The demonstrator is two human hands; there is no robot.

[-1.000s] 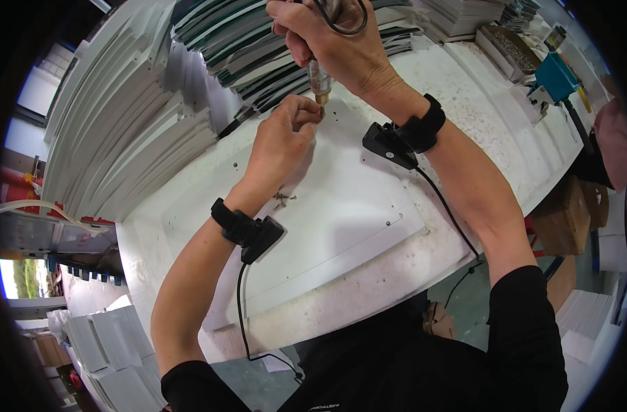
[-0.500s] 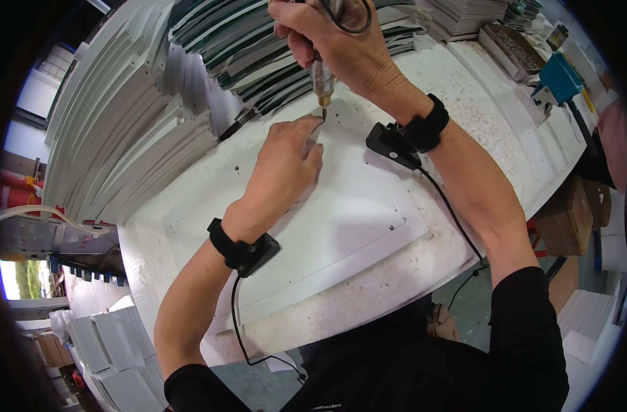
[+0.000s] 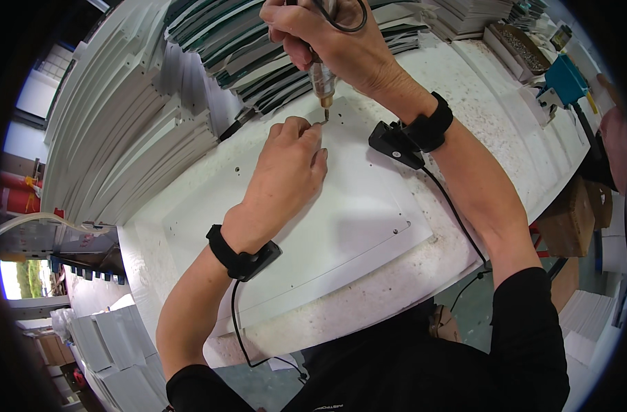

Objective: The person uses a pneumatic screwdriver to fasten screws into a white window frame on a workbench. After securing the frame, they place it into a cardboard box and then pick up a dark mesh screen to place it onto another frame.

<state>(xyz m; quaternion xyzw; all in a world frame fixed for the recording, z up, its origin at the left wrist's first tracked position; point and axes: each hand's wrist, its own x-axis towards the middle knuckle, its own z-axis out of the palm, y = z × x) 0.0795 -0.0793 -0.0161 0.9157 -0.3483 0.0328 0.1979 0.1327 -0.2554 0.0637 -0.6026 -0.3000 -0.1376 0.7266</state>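
In the upper left of the frame stands a stack of white panels (image 3: 114,113). Right of it, my left hand (image 3: 284,172) lies with bent fingers over the flat white sheet (image 3: 355,206) at the frame's centre; whether its fingertips pinch anything, I cannot tell. At top centre, my right hand (image 3: 341,44) wraps a power screwdriver (image 3: 323,84), its bit pointing down just beside those fingertips. In the upper right sits a box of small metal parts (image 3: 517,49).
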